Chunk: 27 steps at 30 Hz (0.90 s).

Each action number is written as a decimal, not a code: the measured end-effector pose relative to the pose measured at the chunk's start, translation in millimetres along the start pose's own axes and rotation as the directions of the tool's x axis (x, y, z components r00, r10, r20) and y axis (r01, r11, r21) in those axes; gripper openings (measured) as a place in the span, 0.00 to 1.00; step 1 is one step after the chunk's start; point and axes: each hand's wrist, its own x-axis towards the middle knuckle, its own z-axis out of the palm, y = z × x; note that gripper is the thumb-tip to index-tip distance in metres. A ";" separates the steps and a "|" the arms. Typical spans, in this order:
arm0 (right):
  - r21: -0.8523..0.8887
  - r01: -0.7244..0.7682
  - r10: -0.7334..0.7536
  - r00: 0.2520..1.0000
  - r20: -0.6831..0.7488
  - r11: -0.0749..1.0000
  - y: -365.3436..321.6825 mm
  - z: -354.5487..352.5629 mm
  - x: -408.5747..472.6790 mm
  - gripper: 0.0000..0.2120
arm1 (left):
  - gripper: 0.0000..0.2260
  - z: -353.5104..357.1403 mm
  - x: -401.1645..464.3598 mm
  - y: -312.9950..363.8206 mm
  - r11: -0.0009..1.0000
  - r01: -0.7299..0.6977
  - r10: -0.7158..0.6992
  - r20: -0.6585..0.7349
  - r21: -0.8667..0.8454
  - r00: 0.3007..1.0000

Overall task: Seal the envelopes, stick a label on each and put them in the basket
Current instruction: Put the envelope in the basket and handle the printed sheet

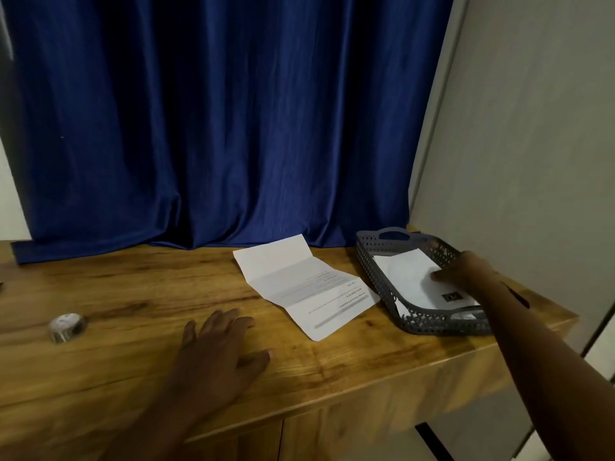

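Note:
A grey perforated basket [376, 261] stands at the right end of the wooden table [133, 294]. White envelopes [409, 274] lie inside it, the top one bearing a small dark label [452, 297]. My right hand [466, 271] reaches into the basket, its thumb and fingers on the top envelope's right side. My left hand [219, 344] lies flat on the table with fingers spread, holding nothing. An unfolded printed sheet [299, 284] lies left of the basket.
A roll of tape [67, 327] sits on the table at the left. A blue curtain [216, 128] hangs behind the table. A pale wall or cabinet [532, 128] stands close on the right.

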 end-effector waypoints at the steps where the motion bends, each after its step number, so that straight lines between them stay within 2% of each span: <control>1: -0.046 0.027 -0.029 0.998 -0.049 0.999 -1.4 -3.4 -2.1 0.20 | 0.31 0.5 0.3 -0.4 1.000 -0.001 0.001 0.000 0.002 1.000; 4: -0.063 0.172 -0.181 0.965 -0.190 0.983 -24.5 -16.8 -14.2 0.15 | 0.31 1.7 1.0 -0.8 1.000 -0.006 0.006 -0.006 -0.006 1.000; 6: -0.013 0.331 -0.326 0.921 -0.213 0.943 -55.5 -20.6 -34.2 0.10 | 0.31 1.8 1.4 -0.6 1.000 -0.009 0.008 -0.008 -0.011 1.000; 8: 0.076 0.499 -0.479 0.857 -0.189 0.863 -90.2 -13.3 -63.3 0.10 | 0.31 1.5 1.0 -0.5 1.000 -0.009 0.009 -0.011 -0.019 1.000; 10: 0.202 0.594 -0.588 0.803 -0.095 0.779 -121.1 7.3 -95.7 0.16 | 0.31 1.0 0.1 -0.3 0.999 -0.007 0.007 -0.018 -0.033 1.000; 12: 0.210 0.644 -0.661 0.750 0.013 0.735 -146.5 39.7 -120.5 0.23 | 0.31 -0.2 -0.8 -0.3 0.998 -0.009 0.007 -0.040 -0.057 0.999; 14: 0.113 0.671 -0.681 0.724 0.112 0.732 -166.5 75.2 -136.9 0.32 | 0.31 -2.7 -2.1 0.0 0.995 -0.015 0.009 -0.063 -0.101 0.998; 16: -0.032 0.673 -0.651 0.726 0.222 0.739 -179.3 104.8 -146.9 0.37 | 0.31 -6.6 -4.9 -1.0 0.981 -0.018 -0.001 -0.095 -0.193 0.995; 18: -0.130 0.667 -0.611 0.731 0.304 0.733 -185.1 124.0 -152.2 0.38 | 0.30 -11.4 -9.8 -5.4 0.936 -0.004 -0.047 -0.136 -0.353 0.990; 20: -0.147 0.674 -0.606 0.723 0.331 0.724 -185.8 134.6 -158.0 0.36 | 0.29 -17.5 -19.4 -15.2 0.862 0.013 -0.106 -0.156 -0.507 0.982; 23: -0.075 0.717 -0.667 0.677 0.310 0.693 -182.7 139.1 -176.5 0.34 | 0.26 -29.6 -39.8 -39.9 0.809 0.012 -0.160 -0.201 -0.588 0.966; 27: 0.221 0.773 -0.796 0.527 0.298 0.595 -170.8 134.5 -213.3 0.32 | 0.24 -53.6 -69.7 -83.0 0.818 0.016 -0.248 -0.328 -0.574 0.912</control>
